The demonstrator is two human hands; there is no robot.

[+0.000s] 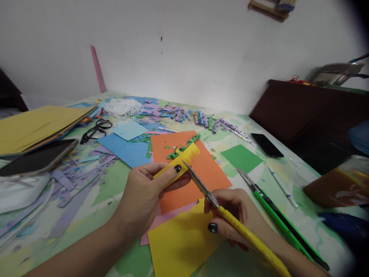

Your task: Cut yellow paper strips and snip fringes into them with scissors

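My left hand (157, 182) pinches a yellow paper strip (184, 157) between thumb and fingers. The strip's far end is cut into a fine fringe. In my right hand (233, 215) is a pair of scissors (242, 231) with yellow handles, its blade tips touching or very near the strip's edge beside my left thumb. Below the strip lies an orange sheet (207, 169), with a curled green paper piece (174, 155) and small scraps on it. Under my right hand, a larger yellow sheet (178, 242) rests partly over pink paper (161, 221).
A green utility knife (284, 219), white pen (282, 186), green square (241, 158) and phone (266, 145) lie right. Leftward are glasses (96, 130), another phone (37, 157), stacked coloured paper (43, 123) and purple scraps (69, 215). White string (123, 107) and paper curls (198, 118) lie behind.
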